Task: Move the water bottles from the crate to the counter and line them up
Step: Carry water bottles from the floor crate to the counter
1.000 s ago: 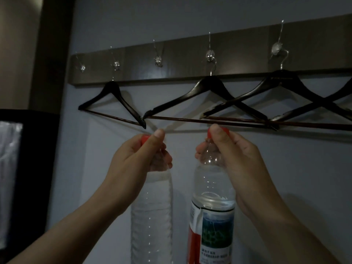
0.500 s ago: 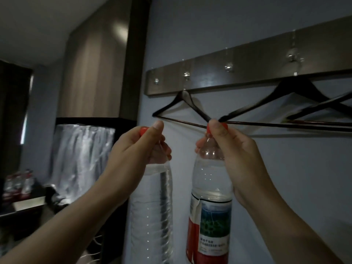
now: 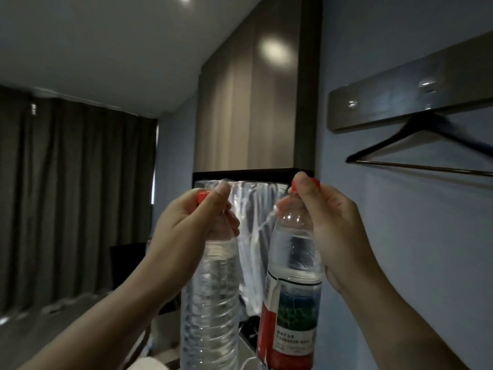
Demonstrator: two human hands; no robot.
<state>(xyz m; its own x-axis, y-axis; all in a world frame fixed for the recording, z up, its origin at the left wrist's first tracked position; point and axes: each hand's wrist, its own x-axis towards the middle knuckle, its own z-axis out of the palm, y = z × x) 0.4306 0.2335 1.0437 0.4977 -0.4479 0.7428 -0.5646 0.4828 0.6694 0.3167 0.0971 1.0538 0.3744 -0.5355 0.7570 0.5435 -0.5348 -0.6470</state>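
Note:
I hold two clear water bottles up in front of me, both hanging upright from their red caps. My left hand [image 3: 197,222] grips the neck and cap of a ribbed bottle without a visible label [image 3: 210,303]. My right hand [image 3: 328,222] pinches the cap and neck of a bottle with a red and green label [image 3: 290,303]. The two bottles hang side by side, a small gap between them. Neither the crate nor the counter is in view.
A wall rack [image 3: 410,97] with a black hanger [image 3: 416,153] is on the right wall. Behind the bottles stands a tall dark cabinet [image 3: 253,102] with crinkled clear plastic [image 3: 253,222] below it. Dark curtains [image 3: 66,196] cover the far left.
My view has swung left: the hangers slid to the right edge and the cabinet, ceiling and curtains came into sight. Both hands keep the same hold on the bottles.

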